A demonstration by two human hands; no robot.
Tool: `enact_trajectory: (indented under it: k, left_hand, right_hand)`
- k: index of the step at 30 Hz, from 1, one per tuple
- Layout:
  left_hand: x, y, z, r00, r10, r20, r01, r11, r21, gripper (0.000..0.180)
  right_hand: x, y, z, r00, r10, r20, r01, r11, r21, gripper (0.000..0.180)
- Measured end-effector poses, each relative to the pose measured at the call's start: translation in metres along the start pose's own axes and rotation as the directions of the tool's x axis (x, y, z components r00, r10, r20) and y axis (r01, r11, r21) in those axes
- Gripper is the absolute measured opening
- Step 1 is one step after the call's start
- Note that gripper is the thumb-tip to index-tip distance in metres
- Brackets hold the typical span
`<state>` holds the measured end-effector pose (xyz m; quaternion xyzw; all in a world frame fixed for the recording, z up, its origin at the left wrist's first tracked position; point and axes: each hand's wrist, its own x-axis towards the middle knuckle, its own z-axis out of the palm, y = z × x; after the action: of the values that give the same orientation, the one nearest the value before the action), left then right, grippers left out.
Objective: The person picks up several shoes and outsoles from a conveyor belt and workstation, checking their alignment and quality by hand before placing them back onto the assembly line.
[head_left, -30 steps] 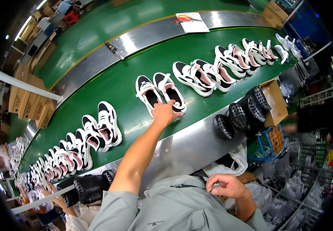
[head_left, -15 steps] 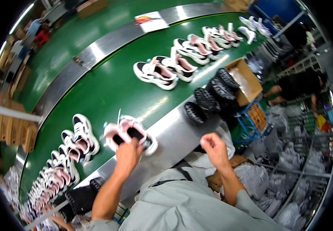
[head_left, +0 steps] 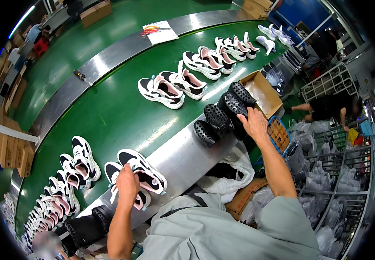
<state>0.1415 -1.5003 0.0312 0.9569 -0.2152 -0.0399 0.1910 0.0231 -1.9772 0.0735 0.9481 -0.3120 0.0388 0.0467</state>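
My left hand (head_left: 127, 185) rests on a pair of black, white and pink sneakers (head_left: 146, 171) that lies at the near steel edge (head_left: 183, 151) of the green conveyor belt (head_left: 109, 112). My right hand (head_left: 253, 123) reaches out to a row of black studded shoe soles (head_left: 217, 119) standing along that edge, its fingers touching the rightmost ones. Whether it grips a sole is hidden by the hand itself.
More sneaker pairs (head_left: 172, 84) lie spaced along the belt, left (head_left: 81, 162) and right. An open cardboard box (head_left: 263, 93) sits beyond the soles, a blue basket (head_left: 278, 134) beside it. A white bag (head_left: 231, 177) lies below the edge. Another person (head_left: 326, 106) works at right.
The sneaker pair under my left hand has come nearer, to the belt's near edge. My right hand has risen from my lap and reached to the black soles.
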Motion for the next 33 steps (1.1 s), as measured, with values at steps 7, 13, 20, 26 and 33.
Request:
enact_trajectory:
  k: [7,13,20,26,33]
  left_hand:
    - [0.013,-0.021,0.018,0.981,-0.019,0.193,0.062,0.974,-0.218,0.027]
    - [0.032,-0.012,0.019,0.931,-0.016,0.366,0.131,0.948,-0.291,0.033]
    - [0.043,-0.009,0.041,0.873,0.326,0.364,-0.159,0.894,-0.419,0.022]
    - [0.054,0.001,0.062,0.828,0.426,0.363,-0.257,0.866,-0.429,0.026]
    - [0.047,0.006,0.055,0.821,0.373,0.432,-0.089,0.831,-0.549,0.016]
  right_hand:
    - [-0.053,-0.061,-0.076,0.943,-0.285,-0.171,0.333,0.816,0.472,0.033]
    - [-0.142,-0.189,-0.052,0.594,-0.660,0.459,0.312,0.715,0.625,0.052]
    - [-0.146,-0.217,-0.030,0.702,-0.588,0.402,0.405,0.793,0.455,0.052]
    - [-0.157,-0.236,-0.035,0.724,-0.434,0.537,0.256,0.891,0.375,0.060]
    - [-0.153,-0.218,-0.018,0.641,-0.519,0.565,0.313,0.850,0.424,0.050]
